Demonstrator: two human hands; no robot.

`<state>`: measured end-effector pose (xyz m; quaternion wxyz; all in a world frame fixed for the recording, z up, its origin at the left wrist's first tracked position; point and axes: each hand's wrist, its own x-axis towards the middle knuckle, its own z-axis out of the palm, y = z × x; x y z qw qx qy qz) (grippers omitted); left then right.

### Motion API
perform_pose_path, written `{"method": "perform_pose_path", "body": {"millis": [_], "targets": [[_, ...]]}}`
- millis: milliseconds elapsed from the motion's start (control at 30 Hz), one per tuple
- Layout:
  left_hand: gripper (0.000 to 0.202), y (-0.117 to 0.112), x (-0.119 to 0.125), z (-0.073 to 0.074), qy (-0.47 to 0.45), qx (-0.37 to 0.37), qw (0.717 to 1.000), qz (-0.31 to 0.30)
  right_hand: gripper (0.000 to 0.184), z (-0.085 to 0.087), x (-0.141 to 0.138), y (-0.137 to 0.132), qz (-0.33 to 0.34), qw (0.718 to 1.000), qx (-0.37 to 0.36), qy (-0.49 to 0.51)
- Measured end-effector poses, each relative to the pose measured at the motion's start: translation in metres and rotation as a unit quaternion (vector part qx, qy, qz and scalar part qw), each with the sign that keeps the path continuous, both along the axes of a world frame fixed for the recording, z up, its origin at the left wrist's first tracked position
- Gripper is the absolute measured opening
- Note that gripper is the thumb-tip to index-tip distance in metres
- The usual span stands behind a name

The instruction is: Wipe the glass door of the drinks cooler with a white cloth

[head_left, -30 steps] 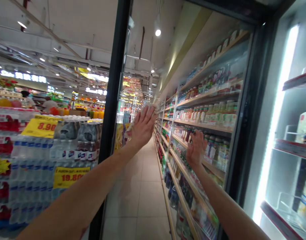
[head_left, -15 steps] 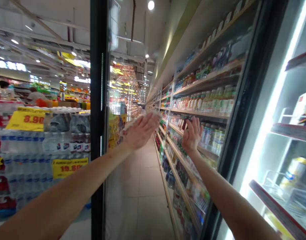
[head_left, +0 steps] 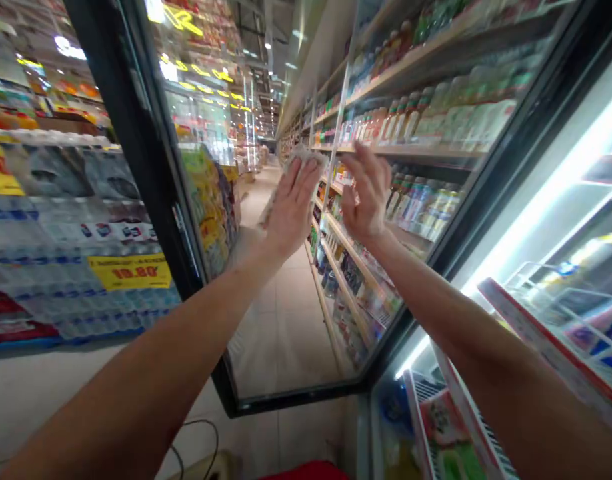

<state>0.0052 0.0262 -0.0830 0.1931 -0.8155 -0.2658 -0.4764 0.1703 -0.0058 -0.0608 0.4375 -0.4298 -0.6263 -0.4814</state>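
My left hand lies flat against the open glass door of a lit fridge and presses a pale cloth onto the pane; the cloth shows past my fingertips. My right hand is beside it, fingers spread and open, palm toward the same glass and holding nothing. Both arms are stretched out forward. The door's black frame runs down the left side, and the pane shows a store aisle and shelves of bottles.
The fridge interior, with wire shelves and packaged goods, stands at the right. Stacked packs of water bottles with a yellow price sign fill the left. A cable and a red object lie on the floor below.
The view has tilted down and leftward, so the door's bottom edge now shows. My right hand has moved left and up on the glass, closer to my left hand, which still presses the cloth.
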Motion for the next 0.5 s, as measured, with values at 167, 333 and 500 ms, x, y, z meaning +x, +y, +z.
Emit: {"method": "perform_pose_path", "body": {"millis": [167, 333, 500], "targets": [[0.064, 0.01, -0.046, -0.002, 0.006, 0.028, 0.998, -0.048, 0.052, -0.006, -0.066, 0.009, -0.002, 0.994, -0.11, 0.01], [0.054, 0.032, -0.093, -0.027, -0.069, 0.054, 0.996, 0.02, 0.048, 0.009, -0.076, 0.017, -0.016, 0.984, -0.163, -0.064], [0.053, 0.038, -0.081, -0.042, -0.063, 0.043, 0.994, 0.072, 0.061, 0.037, 0.052, -0.006, -0.122, 0.991, -0.046, 0.024]]}}
